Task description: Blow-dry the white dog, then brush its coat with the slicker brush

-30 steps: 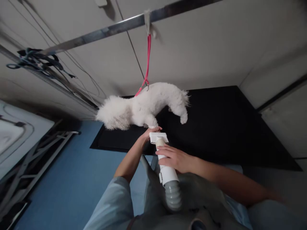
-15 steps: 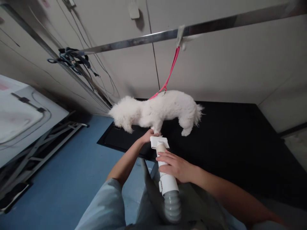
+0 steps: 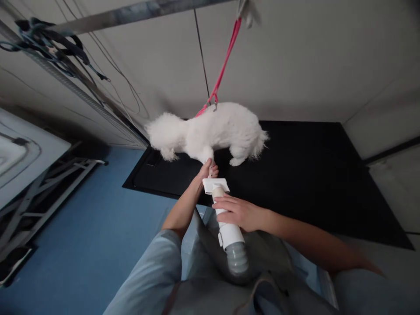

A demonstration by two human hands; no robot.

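Note:
A fluffy white dog [image 3: 226,124] stands on the black table, its head toward the left. My left hand [image 3: 207,169] is closed around the dog's front leg, which is lifted toward me. My right hand [image 3: 238,212] wraps round a white hose nozzle [image 3: 231,234] with a wide flat rectangular head. This head lies just below my left hand, close to the dog's paw; whether they touch I cannot tell. From the nozzle's lower end a grey ribbed hose [image 3: 236,259] runs down toward my body. The pink leash [image 3: 226,59] rises from the dog's back.
The black tabletop [image 3: 311,175] stretches to the right, against a pale wall. Overhead, a metal bar [image 3: 141,15] holds the leash. Dark straps [image 3: 55,46] hang at the upper left. A white tub on a metal frame [image 3: 36,205] stands at the left above the blue floor.
The view has tilted down and shifted right. My left hand now has the dog's front leg raised toward me. The dog's head has turned away somewhat. The nozzle stays near my left hand.

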